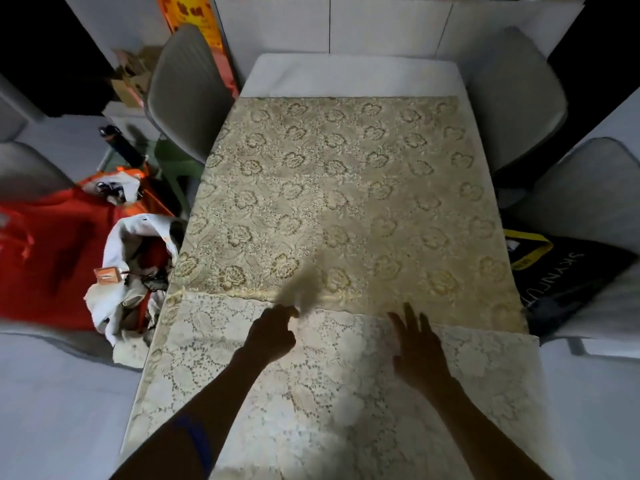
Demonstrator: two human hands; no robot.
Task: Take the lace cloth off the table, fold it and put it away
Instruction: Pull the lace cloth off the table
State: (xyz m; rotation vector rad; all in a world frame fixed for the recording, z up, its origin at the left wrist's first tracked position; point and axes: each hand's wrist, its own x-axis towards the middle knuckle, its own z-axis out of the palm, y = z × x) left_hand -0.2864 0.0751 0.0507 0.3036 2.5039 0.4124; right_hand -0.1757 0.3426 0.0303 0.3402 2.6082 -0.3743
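The lace cloth [332, 202] is still spread over most of the table [346, 76], only a bare white strip being left uncovered along the far edge. Its near part appears to have been turned over onto itself, so that a paler layer lies across the near edge, ending in a straight fold line. At that line, near the middle, the left hand [272, 336] is curled with fingertips pinched, apparently on the cloth's edge, though the grip cannot be told for sure. The right hand [417, 351] is held open, fingers spread, flat on or just above the paler layer. The task is judged barely begun: lifting off, folding and storing remain. On a dark bag [568, 271] beside the right edge, pale lettering is seen, too skewed to be read reliably; orange packaging [194, 15] beyond the far left corner bears unreadable characters
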